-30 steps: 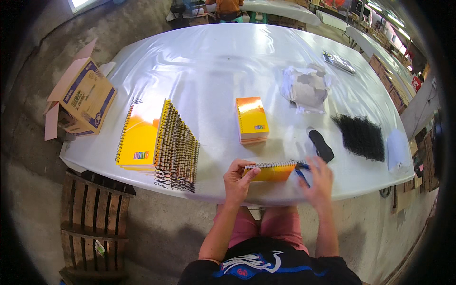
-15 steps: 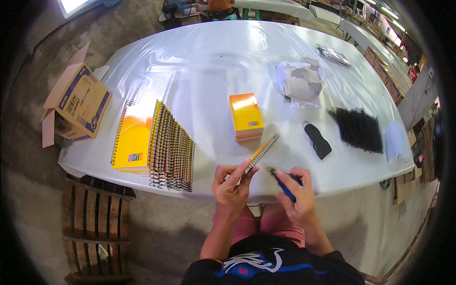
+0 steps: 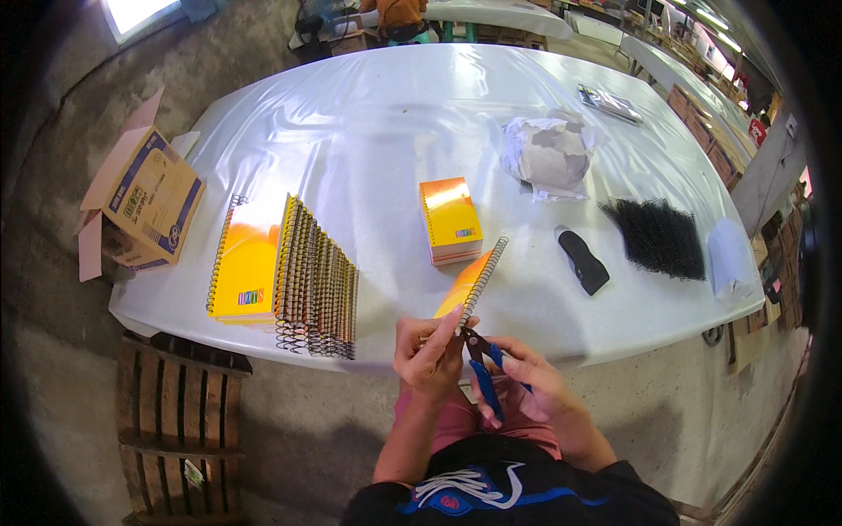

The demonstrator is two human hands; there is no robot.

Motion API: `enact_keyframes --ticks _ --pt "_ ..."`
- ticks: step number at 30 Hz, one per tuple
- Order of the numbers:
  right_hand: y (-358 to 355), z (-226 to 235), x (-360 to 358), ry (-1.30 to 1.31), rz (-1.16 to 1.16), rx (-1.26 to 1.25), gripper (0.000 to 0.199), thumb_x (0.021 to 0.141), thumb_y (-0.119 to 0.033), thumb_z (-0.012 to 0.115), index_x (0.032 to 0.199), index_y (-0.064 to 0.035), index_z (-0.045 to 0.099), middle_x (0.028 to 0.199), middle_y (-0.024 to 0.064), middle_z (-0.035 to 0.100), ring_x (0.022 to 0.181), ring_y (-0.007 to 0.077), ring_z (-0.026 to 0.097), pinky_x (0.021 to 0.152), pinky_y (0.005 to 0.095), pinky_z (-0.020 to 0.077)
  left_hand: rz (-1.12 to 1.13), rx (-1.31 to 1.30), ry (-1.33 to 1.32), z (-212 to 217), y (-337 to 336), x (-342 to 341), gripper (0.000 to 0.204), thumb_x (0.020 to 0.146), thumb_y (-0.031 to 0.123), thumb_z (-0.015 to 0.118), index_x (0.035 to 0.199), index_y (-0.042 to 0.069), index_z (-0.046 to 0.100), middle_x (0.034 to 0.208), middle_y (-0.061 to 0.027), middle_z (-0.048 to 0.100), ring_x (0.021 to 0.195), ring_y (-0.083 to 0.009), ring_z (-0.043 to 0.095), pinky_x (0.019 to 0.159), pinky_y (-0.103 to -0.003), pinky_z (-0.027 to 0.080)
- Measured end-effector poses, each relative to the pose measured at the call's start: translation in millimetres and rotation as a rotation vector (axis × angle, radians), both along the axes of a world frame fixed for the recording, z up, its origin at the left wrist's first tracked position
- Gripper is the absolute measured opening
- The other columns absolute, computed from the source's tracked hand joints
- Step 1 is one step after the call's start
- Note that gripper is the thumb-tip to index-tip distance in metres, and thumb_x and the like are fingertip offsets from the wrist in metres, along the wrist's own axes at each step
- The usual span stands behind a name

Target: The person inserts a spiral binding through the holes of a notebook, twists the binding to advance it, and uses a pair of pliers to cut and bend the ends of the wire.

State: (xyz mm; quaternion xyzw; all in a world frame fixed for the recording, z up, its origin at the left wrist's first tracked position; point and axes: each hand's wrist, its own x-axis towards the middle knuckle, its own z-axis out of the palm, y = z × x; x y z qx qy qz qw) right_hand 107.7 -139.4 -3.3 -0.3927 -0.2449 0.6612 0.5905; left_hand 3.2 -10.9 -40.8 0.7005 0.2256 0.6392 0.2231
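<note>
My left hand [image 3: 428, 352] grips a spiral notebook [image 3: 462, 285] with a yellow-orange cover, its wire coil facing right and its far end raised. In my right hand [image 3: 537, 383] are pliers with blue handles [image 3: 488, 390]. Their dark jaws touch or lie right at the near end of the coil; whether they close on the wire is hidden by my left fingers. Just beyond the held notebook stands a short stack of orange-yellow notebooks [image 3: 450, 219]. A larger pile of coil-bound notebooks [image 3: 250, 263] lies to the left, its coils fanned toward the right.
On the right of the white-covered table [image 3: 368, 131] lie a black sole-shaped object [image 3: 582, 262], a heap of black coils [image 3: 656, 238] and crumpled paper [image 3: 551, 158]. An open carton [image 3: 151, 197] stands at the left edge. A wooden pallet [image 3: 180, 430] is on the floor. Another person [image 3: 403, 17] sits beyond.
My right hand has brought the pliers left to the coil's near end, and their handles have spread. The notebook in my left hand has turned, showing more of its cover.
</note>
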Motion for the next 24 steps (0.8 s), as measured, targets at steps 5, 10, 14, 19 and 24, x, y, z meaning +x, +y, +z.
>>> enact_keyframes --ticks 5,10,14,19,24 --pt "6.0 -17.8 6.9 -0.856 -0.106 0.182 0.050 0.090 -0.027 0.057 0.136 -0.0140 0.043 0.109 0.0155 0.055 0.100 0.0283 0.055 0.087 0.0367 0.0433 0.038 -0.133 -0.109 0.5 8.0 -2.0 0.037 0.075 -0.006 0.071 0.109 0.002 0.062 0.083 0.0003 0.047 0.068 -0.0074 0.047 0.060 -0.019 0.043" --pt "-3.8 -49.6 39.1 -1.940 -0.293 -0.316 0.049 0.087 -0.034 0.059 0.133 -0.0236 0.048 0.128 0.0163 0.043 0.122 0.0347 0.040 0.102 0.0580 0.0221 0.037 -0.311 -0.350 32.5 4.8 -13.9 0.036 0.088 0.010 0.063 0.119 0.000 0.049 0.091 -0.0017 0.044 0.085 -0.0100 0.041 0.078 -0.024 0.036" --pt "11.6 -48.9 44.8 -1.742 -0.481 -0.107 0.067 0.086 -0.049 0.058 0.139 -0.0127 0.038 0.142 0.0144 0.032 0.135 0.0319 0.028 0.106 0.0526 0.0210 -0.128 -0.280 -0.513 42.2 -7.3 -24.0 0.032 0.090 0.010 0.058 0.118 0.002 0.043 0.094 -0.0053 0.043 0.087 -0.0132 0.042 0.081 -0.027 0.035" --pt "56.4 7.2 6.5 -0.404 -0.504 0.803 0.077 0.078 -0.027 0.075 0.137 -0.0016 0.033 0.130 0.0129 0.047 0.118 0.0237 0.049 0.095 0.0349 0.0408 -0.207 -0.094 -0.472 76.1 -17.5 -48.1 0.029 0.089 0.012 0.058 0.113 0.003 0.042 0.096 -0.0093 0.044 0.085 -0.0161 0.047 0.081 -0.028 0.038" --pt "128.0 90.2 -19.0 -0.423 -0.368 0.808 0.069 0.085 -0.016 0.067 0.141 -0.0064 0.030 0.115 0.0051 0.054 0.105 0.0151 0.055 0.084 0.0299 0.0502 0.463 0.212 -0.094 112.7 13.3 -116.8 0.041 0.089 0.029 0.061 0.118 0.003 0.049 0.111 -0.0133 0.049 0.102 -0.0220 0.051 0.089 -0.035 0.038"
